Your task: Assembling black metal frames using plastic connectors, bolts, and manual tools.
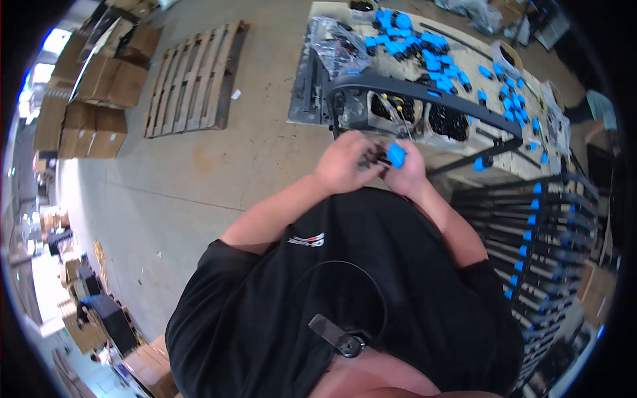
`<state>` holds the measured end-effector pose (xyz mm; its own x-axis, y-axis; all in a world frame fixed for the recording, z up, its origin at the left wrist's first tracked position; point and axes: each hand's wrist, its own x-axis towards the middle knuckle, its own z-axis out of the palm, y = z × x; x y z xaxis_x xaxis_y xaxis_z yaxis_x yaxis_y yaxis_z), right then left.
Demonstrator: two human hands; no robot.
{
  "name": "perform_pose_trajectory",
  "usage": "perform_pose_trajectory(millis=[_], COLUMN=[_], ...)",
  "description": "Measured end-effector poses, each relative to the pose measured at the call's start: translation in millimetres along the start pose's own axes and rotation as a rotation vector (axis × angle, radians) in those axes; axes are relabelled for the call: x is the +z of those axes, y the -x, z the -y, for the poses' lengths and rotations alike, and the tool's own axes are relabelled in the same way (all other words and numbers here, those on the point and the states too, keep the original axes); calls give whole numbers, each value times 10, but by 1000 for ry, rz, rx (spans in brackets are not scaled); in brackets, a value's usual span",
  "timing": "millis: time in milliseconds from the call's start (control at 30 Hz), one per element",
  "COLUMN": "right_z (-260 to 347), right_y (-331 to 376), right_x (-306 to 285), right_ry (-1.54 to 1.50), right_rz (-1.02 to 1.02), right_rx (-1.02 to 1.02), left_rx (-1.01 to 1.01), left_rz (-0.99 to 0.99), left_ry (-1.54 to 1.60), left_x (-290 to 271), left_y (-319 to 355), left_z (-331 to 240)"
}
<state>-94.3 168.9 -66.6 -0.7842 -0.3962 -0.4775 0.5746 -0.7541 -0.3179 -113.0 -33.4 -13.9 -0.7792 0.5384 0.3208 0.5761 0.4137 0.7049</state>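
Note:
My right hand [409,174] is closed around a small blue and black plastic part [396,154], whose blue face points up. Close beside it, my left hand [342,162] has its fingers curled in, at some small dark pieces [374,156] blurred between the two hands. Their exact kind cannot be made out. Just beyond my hands a black tubular metal frame [424,93] stands across the near side of the workbench [464,63], not gripped by either hand.
Many blue and black parts [434,60] lie over the bench. Bins of small black pieces [448,121] and of tools [393,111] sit at its near edge. Stacked black frames [524,245] stand to my right. A wooden pallet [196,79] and cardboard boxes [109,79] are at left.

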Motion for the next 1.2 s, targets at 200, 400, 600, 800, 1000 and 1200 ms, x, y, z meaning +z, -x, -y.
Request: perform_pose_trajectory(millis=[200,400,600,800,1000,1200], right_z=[-434,-660,-752,-1026,-1036,-995], right_y=[-275,-490,-808,-1157,-1335,-1282], right_x=[560,519,201,-72,117,230], right_ry=[71,-36,7,1111,1200,1442], right_rz=[10,172,-64,-460,-358,-404], right_rx=[17,105,37,-28,-45,-155], left_rx=[80,39,-73,-820,-954,-1018], left_rz=[99,214,68,-10,-179,-180], left_ry=[-197,-144,46,406,985,986], left_x=[-426,-462,-489,-336,-246,-201], left_y=[216,354,485,486,269,205], left_z=[298,583,840,1361,1678,1654])
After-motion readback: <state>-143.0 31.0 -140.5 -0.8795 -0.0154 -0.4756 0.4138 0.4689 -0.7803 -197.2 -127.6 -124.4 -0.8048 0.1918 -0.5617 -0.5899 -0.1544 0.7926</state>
